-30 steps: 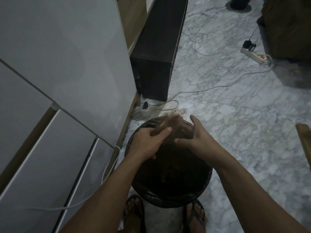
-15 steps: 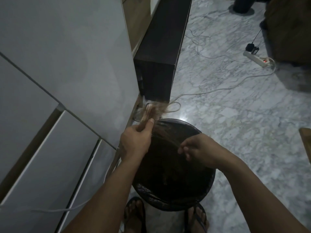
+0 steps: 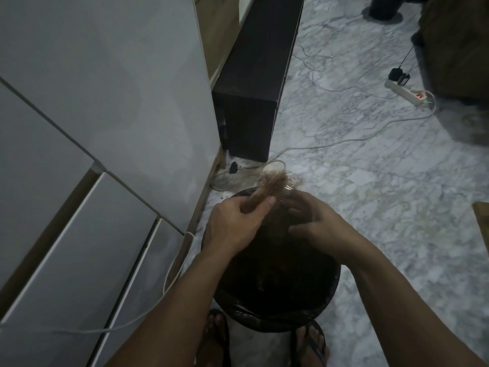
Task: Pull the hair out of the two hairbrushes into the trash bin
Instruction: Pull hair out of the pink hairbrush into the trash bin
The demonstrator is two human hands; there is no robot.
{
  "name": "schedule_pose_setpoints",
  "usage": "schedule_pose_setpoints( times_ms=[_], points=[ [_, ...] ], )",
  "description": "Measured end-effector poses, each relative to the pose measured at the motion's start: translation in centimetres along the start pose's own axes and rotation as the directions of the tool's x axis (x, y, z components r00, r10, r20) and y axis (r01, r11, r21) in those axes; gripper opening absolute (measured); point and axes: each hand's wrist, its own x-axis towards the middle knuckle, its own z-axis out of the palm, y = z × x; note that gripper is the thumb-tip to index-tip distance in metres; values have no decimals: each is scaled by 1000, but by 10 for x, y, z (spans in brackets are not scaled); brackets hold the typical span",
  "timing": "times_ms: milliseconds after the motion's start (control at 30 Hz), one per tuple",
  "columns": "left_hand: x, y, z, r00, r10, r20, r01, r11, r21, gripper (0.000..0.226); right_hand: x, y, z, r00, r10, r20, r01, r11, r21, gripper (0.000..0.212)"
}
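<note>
The black-lined trash bin (image 3: 275, 308) is sitting between the person's feet, insides too dark to read. At its 12 o'clock rim, the left hand (image 3: 232, 226) is gripping a hairbrush (image 3: 272, 188), hair wad (image 3: 274, 178) still clinging, so plenty's left. The right hand (image 3: 317, 223) is reaching in, fingers curled; can't tell if pinching.

Head view, looking down. The left hand (image 3: 232, 223) grips a hairbrush (image 3: 267, 190) matted with light brown hair (image 3: 275, 178) above the far rim of a black-lined trash bin (image 3: 277, 313). The right hand (image 3: 317, 223), fingers curled, meets the brush's bristles; whether it pinches hair cannot be told. A white power strip (image 3: 404, 91) lies on the marble floor (image 3: 370, 194), beside a dark cabinet (image 3: 254, 88).
</note>
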Motion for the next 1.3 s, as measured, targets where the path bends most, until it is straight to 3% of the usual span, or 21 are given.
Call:
schedule_pose_setpoints(
  times_ms=[100, 300, 700, 800, 900, 967, 1000, 1033, 1100, 1200, 1300],
  points=[
    [-1, 0, 2, 999, 24, -26, -23, 999, 49, 54, -1, -6, 2, 997, -51, 50, 45, 991, 125, 56],
    [2, -3, -2, 996, 9, -93, -3, 997, 74, 58, 1, -5, 7, 994, -47, 98, 56, 995, -82, 17],
    [14, -11, -24, 934, -293, -204, 284, 956, -72, 45, -4, -9, -7, 975, 54, 214, 41, 907, -419, 29],
    [15, -11, -22, 947, -277, -163, 260, 958, -121, 46, 1, -1, -9, 971, 120, 209, 2, 864, -503, 29],
    [10, -10, -14, 987, -162, -22, 160, 985, -66, 46, 6, 11, -4, 976, 167, 141, -57, 817, -573, 14],
    [4, -8, -5, 997, -68, 45, 68, 998, -1, 45, 6, 12, 2, 983, 164, 81, -114, 894, -432, 47],
    [2, -6, -1, 998, -29, 59, 27, 999, 33, 46, 6, 10, 4, 989, 133, 63, -114, 965, -237, 58],
    [2, -5, 3, 998, 0, 62, -4, 998, 61, 47, 6, 8, 5, 995, 86, 53, -86, 996, 7, 60],
    [2, -3, 8, 998, 37, 54, -41, 997, 67, 49, 6, 1, 5, 999, 15, 48, -31, 933, 358, 54],
    [3, -4, 8, 997, 81, 14, -82, 992, 98, 52, 5, -1, 7, 995, -10, 94, -31, 907, 420, 46],
    [6, -7, 4, 996, 84, -33, -80, 991, 107, 52, 5, 0, 8, 996, 37, 78, -51, 981, 187, 19]
  ],
)
